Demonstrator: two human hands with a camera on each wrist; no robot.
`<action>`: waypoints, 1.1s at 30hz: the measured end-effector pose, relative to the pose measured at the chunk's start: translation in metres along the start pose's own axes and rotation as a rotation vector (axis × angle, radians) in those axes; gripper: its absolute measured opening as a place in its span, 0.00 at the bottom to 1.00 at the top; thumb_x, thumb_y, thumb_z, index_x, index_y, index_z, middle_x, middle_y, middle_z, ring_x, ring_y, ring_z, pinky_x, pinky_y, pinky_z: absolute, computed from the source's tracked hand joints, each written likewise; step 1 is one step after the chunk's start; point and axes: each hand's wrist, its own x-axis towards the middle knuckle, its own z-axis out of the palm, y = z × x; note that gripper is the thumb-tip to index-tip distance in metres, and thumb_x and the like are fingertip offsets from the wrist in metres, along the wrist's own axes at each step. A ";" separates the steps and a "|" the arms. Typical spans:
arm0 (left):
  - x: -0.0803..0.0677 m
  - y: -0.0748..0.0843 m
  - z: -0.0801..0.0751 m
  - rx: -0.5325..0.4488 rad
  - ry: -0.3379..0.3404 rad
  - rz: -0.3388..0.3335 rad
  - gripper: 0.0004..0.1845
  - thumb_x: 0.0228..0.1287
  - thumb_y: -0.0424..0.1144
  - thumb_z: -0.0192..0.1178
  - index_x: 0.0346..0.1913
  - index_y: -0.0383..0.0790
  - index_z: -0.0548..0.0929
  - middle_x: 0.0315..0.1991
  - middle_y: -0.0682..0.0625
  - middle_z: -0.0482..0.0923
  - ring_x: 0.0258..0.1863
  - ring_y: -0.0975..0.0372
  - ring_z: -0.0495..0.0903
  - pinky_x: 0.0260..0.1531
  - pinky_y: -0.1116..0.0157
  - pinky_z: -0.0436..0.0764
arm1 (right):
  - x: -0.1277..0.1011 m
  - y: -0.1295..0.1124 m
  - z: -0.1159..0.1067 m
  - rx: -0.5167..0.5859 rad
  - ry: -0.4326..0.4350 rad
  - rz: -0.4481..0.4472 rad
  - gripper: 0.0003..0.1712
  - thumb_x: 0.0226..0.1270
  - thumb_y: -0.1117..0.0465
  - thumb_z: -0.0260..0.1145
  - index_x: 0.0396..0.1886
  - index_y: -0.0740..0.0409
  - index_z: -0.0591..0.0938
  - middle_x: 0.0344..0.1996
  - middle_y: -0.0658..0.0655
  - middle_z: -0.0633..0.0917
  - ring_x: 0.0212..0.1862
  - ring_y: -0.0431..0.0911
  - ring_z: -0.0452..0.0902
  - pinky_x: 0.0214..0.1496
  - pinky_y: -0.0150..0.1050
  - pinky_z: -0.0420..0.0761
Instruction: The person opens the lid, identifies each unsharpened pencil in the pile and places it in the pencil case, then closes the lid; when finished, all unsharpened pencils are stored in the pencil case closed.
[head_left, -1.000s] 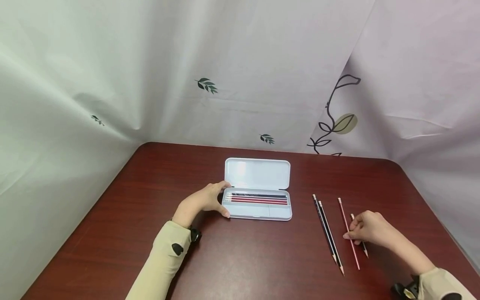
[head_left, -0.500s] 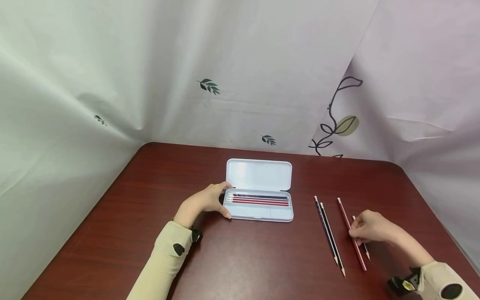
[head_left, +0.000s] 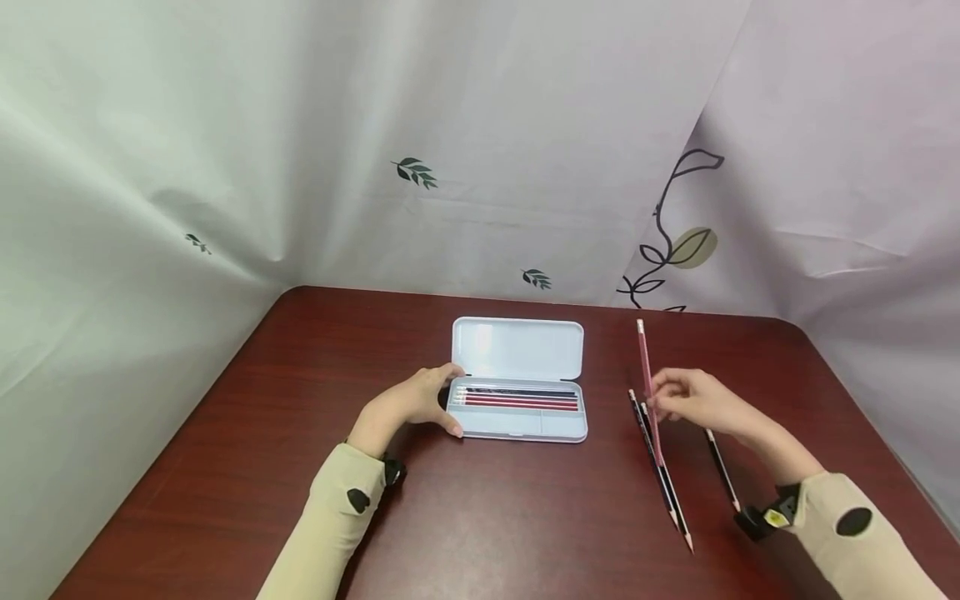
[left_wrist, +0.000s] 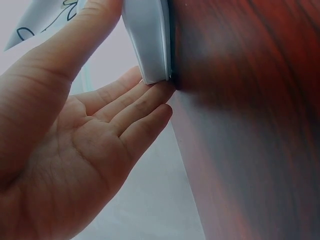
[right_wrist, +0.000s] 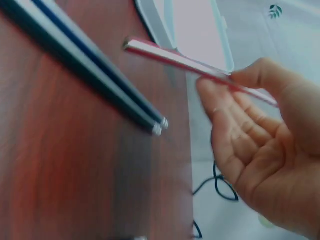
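My right hand [head_left: 699,402] pinches a red pencil [head_left: 645,354] between thumb and fingers, held up at a tilt above the table. In the right wrist view its unsharpened end points away from the palm. Below it lie two dark pencils [head_left: 654,460] side by side, partly overlapped by the red one in the head view. My left hand [head_left: 411,400] grips the left end of a white pencil case [head_left: 491,423], thumb at the front corner and fingers at the back. The case's lid [head_left: 517,348] stands open. Several red and dark pencils [head_left: 517,402] lie in its rear compartment.
Another dark pencil [head_left: 722,468] lies on the table beneath my right forearm. The reddish-brown wooden table [head_left: 517,525] has a patterned light curtain [head_left: 480,167] behind it and along its sides.
My right hand has lifted the red pencil off the table and carried it left and farther back, over the two dark pencils. My left hand stays on the case.
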 end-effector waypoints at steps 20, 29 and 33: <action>-0.001 0.001 -0.002 0.005 0.001 0.029 0.47 0.32 0.47 0.79 0.59 0.38 0.68 0.58 0.41 0.73 0.59 0.55 0.71 0.58 0.57 0.70 | 0.080 -0.031 0.047 0.092 0.199 -0.188 0.10 0.63 0.65 0.63 0.40 0.67 0.75 0.34 0.65 0.85 0.36 0.49 0.84 0.36 0.42 0.83; -0.002 0.001 -0.002 0.005 0.005 0.030 0.47 0.31 0.47 0.79 0.59 0.38 0.68 0.58 0.41 0.73 0.59 0.54 0.71 0.58 0.56 0.69 | 0.086 -0.041 0.063 -0.127 0.163 -0.337 0.11 0.61 0.64 0.66 0.42 0.59 0.77 0.33 0.54 0.86 0.39 0.46 0.83 0.39 0.40 0.81; -0.003 0.002 -0.002 0.000 0.005 0.030 0.47 0.32 0.47 0.79 0.59 0.38 0.68 0.58 0.40 0.73 0.59 0.54 0.71 0.58 0.57 0.69 | 0.090 -0.046 0.068 -0.198 0.108 -0.389 0.10 0.59 0.65 0.67 0.41 0.58 0.78 0.33 0.52 0.86 0.38 0.44 0.82 0.38 0.37 0.81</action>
